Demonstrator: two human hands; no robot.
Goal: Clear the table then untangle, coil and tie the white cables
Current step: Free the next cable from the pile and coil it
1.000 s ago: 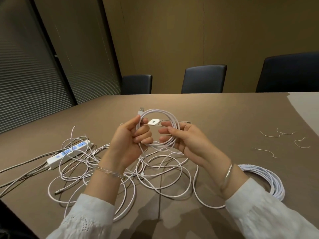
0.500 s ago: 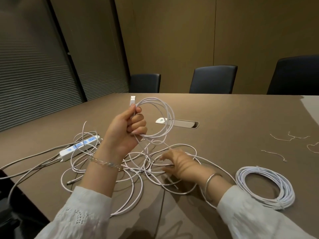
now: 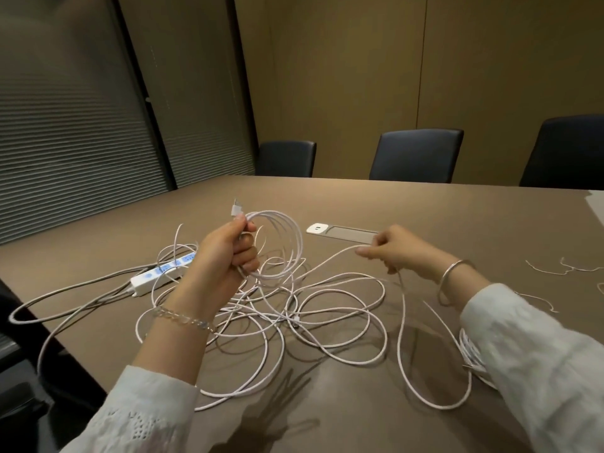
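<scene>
Loose white cable is sprawling in loops between my two arms, so anything sliding across the middle of the table is running into it. On the left the power strip and its grey cords are blocking the edge. My right sleeve is covering a coiled bundle, so that side is crowded. Thin ties are lying far right. The far half, past the socket plate, is sitting open up to the chairs.
</scene>
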